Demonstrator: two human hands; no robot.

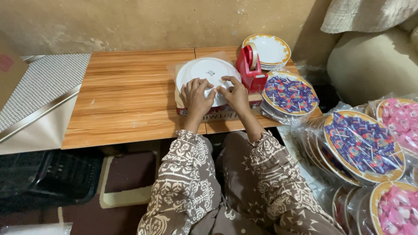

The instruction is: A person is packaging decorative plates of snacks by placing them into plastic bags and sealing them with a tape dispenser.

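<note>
So the white plate (pixel 207 74) sits upside down in clear wrap on a box at the tabletop's (pixel 130 95) near edge. Both hands press flat on its near rim, left hand (pixel 197 96) and right hand (pixel 234 93) side by side, fingertips almost meeting at the middle, neither grip closed around anything. The red tape dispenser (pixel 251 69) is just right of the plate, nearest the right hand.

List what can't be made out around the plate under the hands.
- Head view: the left hand and right hand hide the near rim of the white plate and whatever the fingertips press.
- The plate covers the box top.
- The wrapped plates are cut off at the right edge.
</note>
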